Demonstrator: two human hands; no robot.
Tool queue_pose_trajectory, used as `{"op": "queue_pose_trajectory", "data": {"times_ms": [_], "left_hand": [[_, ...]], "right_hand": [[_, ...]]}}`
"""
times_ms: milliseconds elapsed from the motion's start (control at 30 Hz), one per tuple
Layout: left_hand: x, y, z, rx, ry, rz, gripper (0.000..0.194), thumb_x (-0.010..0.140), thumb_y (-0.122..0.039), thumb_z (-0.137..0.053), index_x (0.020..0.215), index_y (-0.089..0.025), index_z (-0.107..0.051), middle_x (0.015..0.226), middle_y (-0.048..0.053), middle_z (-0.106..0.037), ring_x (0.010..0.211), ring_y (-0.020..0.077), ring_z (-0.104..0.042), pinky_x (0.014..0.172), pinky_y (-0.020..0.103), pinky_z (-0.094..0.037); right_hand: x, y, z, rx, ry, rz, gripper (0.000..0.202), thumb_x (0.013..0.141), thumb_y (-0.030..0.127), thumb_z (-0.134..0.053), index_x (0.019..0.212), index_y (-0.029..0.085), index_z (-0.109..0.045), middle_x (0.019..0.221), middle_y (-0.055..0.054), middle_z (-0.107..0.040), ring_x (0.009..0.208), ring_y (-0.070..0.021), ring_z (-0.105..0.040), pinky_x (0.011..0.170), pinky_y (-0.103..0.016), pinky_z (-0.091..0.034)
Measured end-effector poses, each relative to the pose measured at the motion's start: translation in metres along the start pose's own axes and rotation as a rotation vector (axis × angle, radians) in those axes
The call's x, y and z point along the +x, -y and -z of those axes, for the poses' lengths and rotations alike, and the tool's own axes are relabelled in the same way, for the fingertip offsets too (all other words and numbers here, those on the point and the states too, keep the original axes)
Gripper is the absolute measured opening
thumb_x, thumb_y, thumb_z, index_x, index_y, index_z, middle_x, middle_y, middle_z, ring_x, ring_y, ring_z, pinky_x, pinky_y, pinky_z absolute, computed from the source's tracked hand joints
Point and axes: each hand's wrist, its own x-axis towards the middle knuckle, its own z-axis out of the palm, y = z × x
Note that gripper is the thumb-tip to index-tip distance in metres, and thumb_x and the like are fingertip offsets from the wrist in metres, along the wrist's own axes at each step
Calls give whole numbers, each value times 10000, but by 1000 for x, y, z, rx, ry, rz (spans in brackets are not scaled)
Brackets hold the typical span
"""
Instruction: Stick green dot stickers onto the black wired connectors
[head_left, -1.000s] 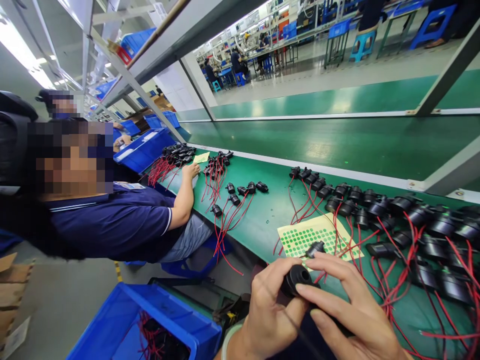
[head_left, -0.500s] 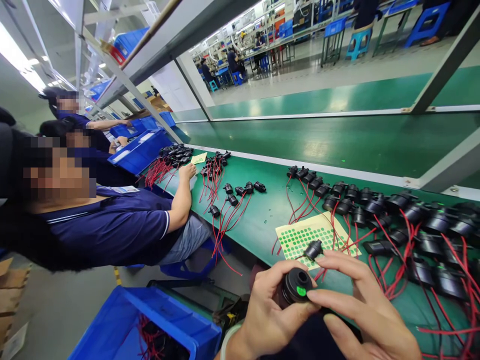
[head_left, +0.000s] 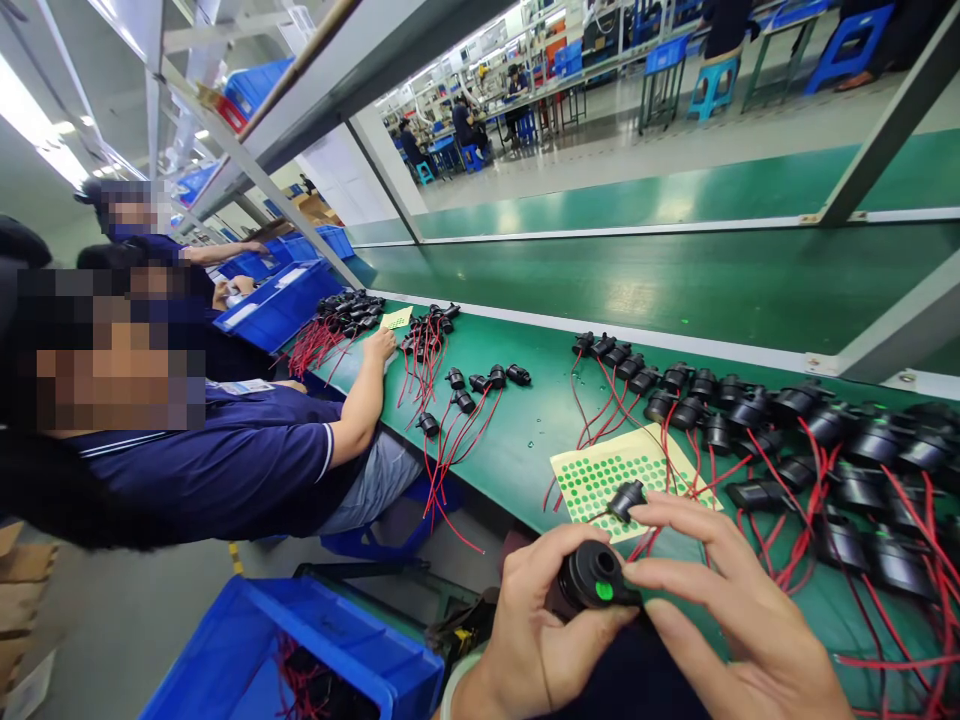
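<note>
The part (head_left: pixel 576 580), a black cylinder, is above the near edge of the counter (head_left: pixel 517 445), held in the left hand (head_left: pixel 536 630). The left grip is closed around its side; the end face carries a green dot (head_left: pixel 604 591). The right hand (head_left: pixel 739 610) is positioned beside the part, its grip parted by a narrow gap; fingertip contact cannot be told. Beyond the hands lies a pale yellow sheet (head_left: pixel 600 470) of green dots in rows, overlapped by a second part (head_left: pixel 624 500). Further parts (head_left: pixel 754 408) with red wires (head_left: pixel 795 575) occupy the right side. Left of the hands, a blue bin (head_left: pixel 356 640) contains wired parts. A seated co-worker (head_left: pixel 247 475) wears a badge (head_left: pixel 251 387); its text is too small to read.
</note>
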Motion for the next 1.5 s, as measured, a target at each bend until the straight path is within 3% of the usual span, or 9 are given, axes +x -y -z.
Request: {"op": "queue_pose_trajectory", "data": {"times_ms": [100,200,367,733,833,967,1100,1233,1500], "left_hand": [[0,0,0,-23,-6,18,302,757,-232,-779,1027,-190,-652,805,27,-693,667,151,-624,636,227,-521],[0,0,0,-49,-2,28,278,755,-216,-768,1007,-188,-656,821,33,-697,682,156,-630,651,231,-526],[-1,-1,-1,-5,-3,2,338,738,-80,-672,1043,-224,-649,855,7,-700,729,147,-637,697,222,-526],[0,-2,-1,151,-43,-125,399,777,-76,-633,1137,-248,-612,891,-1,-698,745,142,-642,694,219,-517],[0,-1,-2,111,-18,-75,301,787,-127,-680,1067,-225,-630,841,-2,-684,715,141,-635,660,213,-511],[-1,1,-4,46,-33,23,294,753,-175,-759,1018,-207,-635,845,1,-690,700,135,-622,666,210,-515],[-4,4,-5,49,-29,-4,365,734,-79,-699,1064,-225,-636,928,-3,-714,804,141,-656,759,204,-524],[-4,5,-5,59,-53,-30,522,701,4,-643,1148,-264,-623,1034,-20,-730,848,127,-673,820,192,-522],[-1,3,-2,-63,-36,66,437,696,-22,-700,1082,-224,-660,977,0,-731,799,135,-664,759,190,-523]], "right_hand": [[-1,-1,2,54,-45,-66,175,892,152,-572,978,243,-695,1202,-70,-612,1126,-222,-616,994,-364,-522],[-2,3,4,-9,-57,32,201,884,170,-601,1005,270,-726,1189,-64,-633,1149,-256,-610,1003,-412,-523],[0,4,2,-101,60,153,235,900,224,-616,1107,267,-719,1201,-88,-658,1129,-269,-633,945,-414,-560],[-2,2,-13,32,73,111,248,917,206,-590,1147,209,-684,1241,-112,-621,1204,-270,-581,1007,-430,-521],[-1,1,-10,186,86,3,182,960,267,-573,1102,248,-685,1276,-91,-595,1198,-238,-593,990,-361,-536],[-1,0,-10,422,-19,-259,162,962,341,-598,1094,251,-624,1216,-79,-635,1156,-178,-633,924,-197,-538],[-1,5,-20,539,48,-423,233,938,374,-638,1157,316,-587,1272,-47,-616,1196,-173,-612,970,-193,-497],[1,8,-29,557,79,-425,189,949,288,-610,1128,343,-583,1259,-4,-613,1202,-133,-595,1015,-181,-456],[-8,3,-25,391,104,-328,301,936,188,-567,1211,301,-522,1299,-38,-562,1258,-145,-541,1055,-212,-445]]}}
